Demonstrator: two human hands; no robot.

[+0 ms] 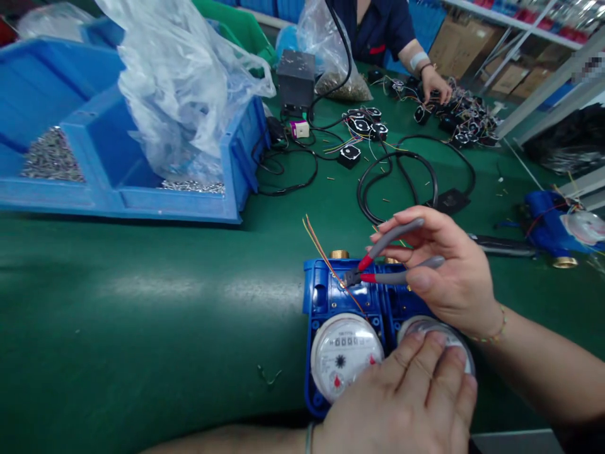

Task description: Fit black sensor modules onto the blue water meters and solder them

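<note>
Two blue water meters (309,353) stand side by side, each with a round white dial (347,350). My left hand (401,403) lies over them, fingers stretched flat across the right-hand dial and covering part of the left one. In my right hand (454,271) are diagonal cutters (387,243) with grey and red handles, spread apart. Their jaws are at the upper part of the left meter, beside thin red and yellow wires (319,244) that stick up from it. Whether the jaws touch a wire is too small to tell. A brass fitting (339,254) shows behind the meter.
Blue bins (189,205) with small metal parts and a plastic bag (174,82) stand at upper left. Black cables (363,195) loop behind my hands. Wired black modules (350,156) lie farther back, where a co-worker's hand (435,85) reaches. Another blue meter (543,214) lies right.
</note>
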